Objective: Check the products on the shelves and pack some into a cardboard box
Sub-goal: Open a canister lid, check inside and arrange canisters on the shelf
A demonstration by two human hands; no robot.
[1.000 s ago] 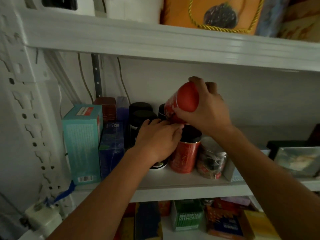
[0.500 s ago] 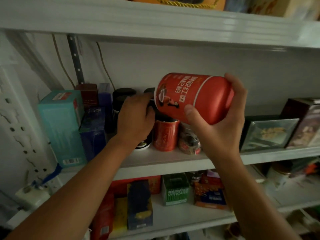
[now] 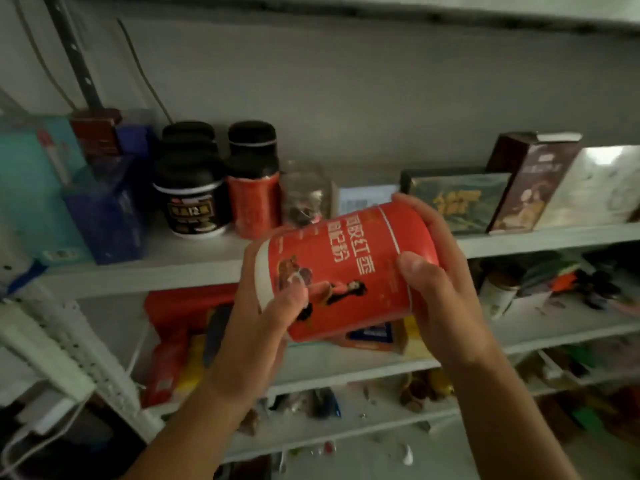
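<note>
— Whereabouts of the red can [image 3: 346, 271]?
— Off the shelf [image 3: 194, 268], on its side in the air on the near side of the shelf edge, white-rimmed end to the left.
— Left hand [image 3: 263, 317]?
— Cupped round the left end, thumb pressed on the printed front.
— Right hand [image 3: 440, 292]?
— Gripping the right end, fingers [image 3: 426, 220] curled over the top, thumb on the near face.
— On the shelf behind?
— Far left, a teal box [image 3: 31, 188] touching a blue box [image 3: 104, 216]. Then a black-lidded jar [image 3: 192, 202], a smaller red can [image 3: 254, 202] and a clear jar [image 3: 304, 195] just right of it. Further right, a flat green box [image 3: 457, 202] beside a tall dark box [image 3: 530, 181].
</note>
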